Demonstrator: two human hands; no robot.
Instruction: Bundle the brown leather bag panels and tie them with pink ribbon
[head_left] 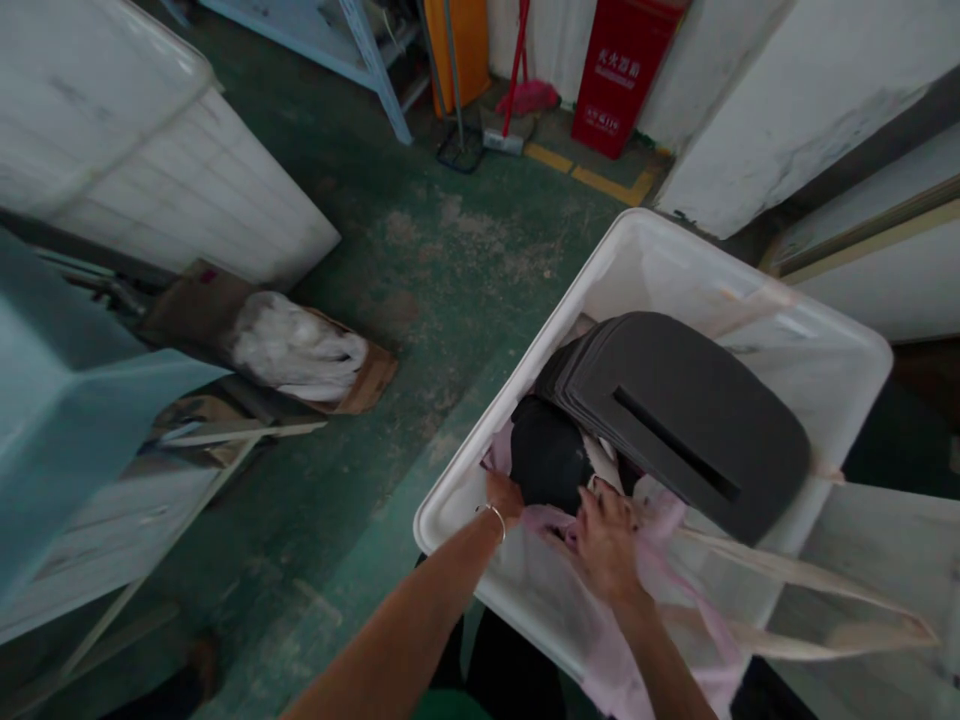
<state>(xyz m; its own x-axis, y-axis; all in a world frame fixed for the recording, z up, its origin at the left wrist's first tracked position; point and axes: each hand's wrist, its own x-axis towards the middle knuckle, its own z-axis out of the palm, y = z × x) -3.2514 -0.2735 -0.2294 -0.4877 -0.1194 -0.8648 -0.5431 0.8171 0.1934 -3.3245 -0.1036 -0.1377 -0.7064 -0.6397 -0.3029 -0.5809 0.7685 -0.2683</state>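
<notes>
A large white plastic tub (465, 457) stands in front of me. Inside it lies a stack of dark grey foam-like sheets (705, 390) with rounded ends and a slot in the top one. Beside the stack sits a smooth black rounded piece (551, 455), partly within a pink plastic bag (664, 560). My left hand (505, 497), a bracelet on its wrist, reaches to the near left edge of the black piece; its fingers are hidden. My right hand (607, 535) is at the piece's right edge by the bag's opening, its fingers bent; what they grip is unclear.
A beige strap (825, 580) hangs over the tub's right side. On the green floor to the left, a cardboard box (367, 380) holds white plastic wrapping. At the back are a blue metal rack (379, 75), a red-handled broom (514, 90) and a red box (619, 75).
</notes>
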